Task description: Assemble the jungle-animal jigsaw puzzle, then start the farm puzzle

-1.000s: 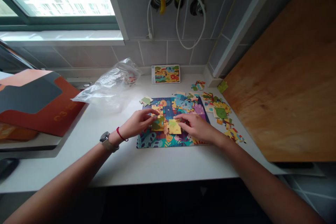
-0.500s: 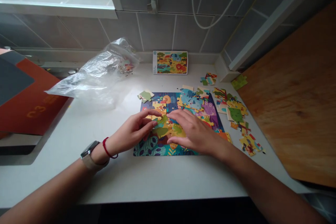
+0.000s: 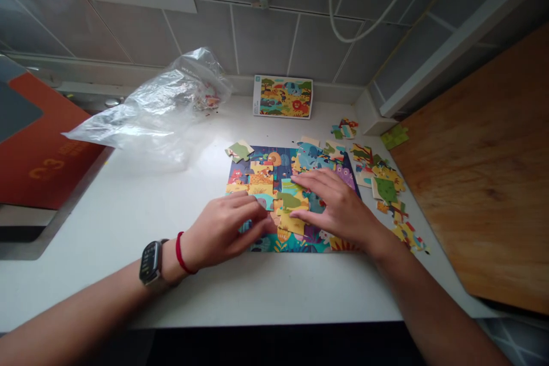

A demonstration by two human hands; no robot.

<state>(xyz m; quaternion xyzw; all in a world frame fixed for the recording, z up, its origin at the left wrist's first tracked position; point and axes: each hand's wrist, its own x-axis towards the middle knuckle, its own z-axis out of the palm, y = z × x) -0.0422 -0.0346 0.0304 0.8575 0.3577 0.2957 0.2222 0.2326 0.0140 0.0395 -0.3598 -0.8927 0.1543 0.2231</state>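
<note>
Since half a second ago, both hands have slid toward the near edge of the puzzle board (image 3: 240, 174). The left hand (image 3: 223, 229) lies flat, fingers loosely spread, fingertips touching the glossy cardboard. The right hand (image 3: 338, 206) presses down flat, gripping nothing; a yellow-green piece (image 3: 289, 209) sits just left of its fingertips. Loose knobbed pieces (image 3: 386, 183) lie right of it. A crinkled clear plastic bag (image 3: 150, 111) sits beyond the left fingers.
</note>
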